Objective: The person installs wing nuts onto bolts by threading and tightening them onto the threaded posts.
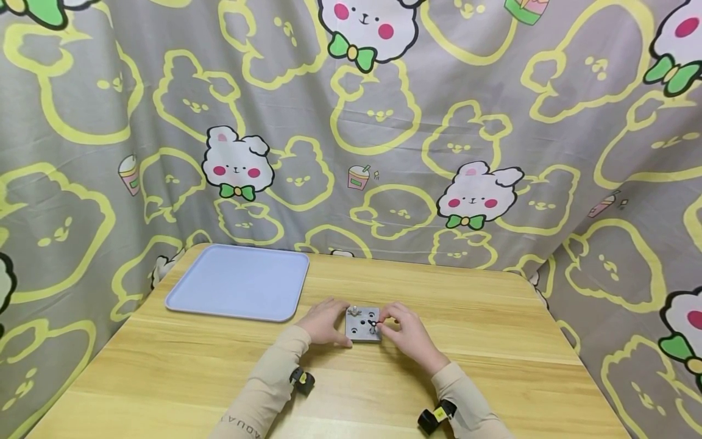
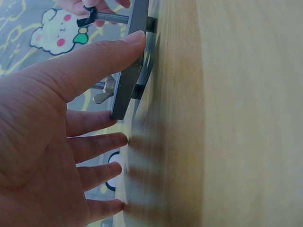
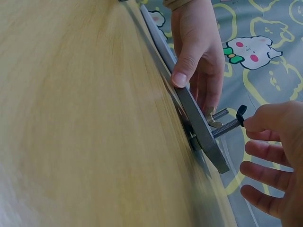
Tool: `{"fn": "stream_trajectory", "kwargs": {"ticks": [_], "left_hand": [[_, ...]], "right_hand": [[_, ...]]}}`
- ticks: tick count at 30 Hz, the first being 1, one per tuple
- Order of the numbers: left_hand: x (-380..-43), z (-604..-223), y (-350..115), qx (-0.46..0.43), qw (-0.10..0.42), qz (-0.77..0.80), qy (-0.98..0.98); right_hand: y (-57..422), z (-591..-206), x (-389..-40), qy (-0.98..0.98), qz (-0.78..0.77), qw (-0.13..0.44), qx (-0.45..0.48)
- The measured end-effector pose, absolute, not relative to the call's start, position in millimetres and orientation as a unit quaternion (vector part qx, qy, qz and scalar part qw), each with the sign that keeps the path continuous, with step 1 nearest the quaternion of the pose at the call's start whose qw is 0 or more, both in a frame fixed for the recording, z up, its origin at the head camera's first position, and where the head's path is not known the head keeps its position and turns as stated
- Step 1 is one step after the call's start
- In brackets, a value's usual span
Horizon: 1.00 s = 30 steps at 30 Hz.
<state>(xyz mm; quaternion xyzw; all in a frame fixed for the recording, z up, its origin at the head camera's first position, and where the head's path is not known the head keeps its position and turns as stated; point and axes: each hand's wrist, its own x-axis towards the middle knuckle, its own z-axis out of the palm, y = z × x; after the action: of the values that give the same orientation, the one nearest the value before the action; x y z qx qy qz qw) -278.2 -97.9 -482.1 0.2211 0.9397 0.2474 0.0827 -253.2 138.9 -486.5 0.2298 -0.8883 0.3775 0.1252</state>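
Note:
A grey metal plate (image 1: 361, 337) with several holes lies between the two hands, raised slightly off the table by bolt heads under it. My left hand (image 1: 323, 323) holds the plate's left side, thumb at the near edge and index finger at the far corner; its other fingers are spread. With thumb and index finger, my right hand (image 1: 410, 334) pinches a black wing nut (image 3: 242, 111) at the top of an upright threaded bolt (image 3: 227, 127). A silver wing nut (image 2: 108, 89) sits on another bolt at the plate's far left corner.
A pale blue tray (image 1: 241, 283) lies at the back left of the wooden table (image 1: 351, 396). Behind the table hangs a grey patterned curtain (image 1: 307, 238). Each forearm wears a black wrist camera (image 1: 303, 380).

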Motion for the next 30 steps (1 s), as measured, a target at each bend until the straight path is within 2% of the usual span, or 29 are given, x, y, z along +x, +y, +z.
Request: {"fn": "stream_trajectory", "kwargs": {"ticks": [20,30], "left_hand": [[-280.3,-485.2,-98.0,0.226,0.074,0.236,0.942],[-278.4,-482.3,-98.4,0.227,0.076,0.238,0.941]], "right_hand": [[138.9,-489.4,-254.8,-0.889,0.367,0.136,0.237],[138.0,-490.6,-253.3,-0.894,0.361,0.117,0.239]]}}
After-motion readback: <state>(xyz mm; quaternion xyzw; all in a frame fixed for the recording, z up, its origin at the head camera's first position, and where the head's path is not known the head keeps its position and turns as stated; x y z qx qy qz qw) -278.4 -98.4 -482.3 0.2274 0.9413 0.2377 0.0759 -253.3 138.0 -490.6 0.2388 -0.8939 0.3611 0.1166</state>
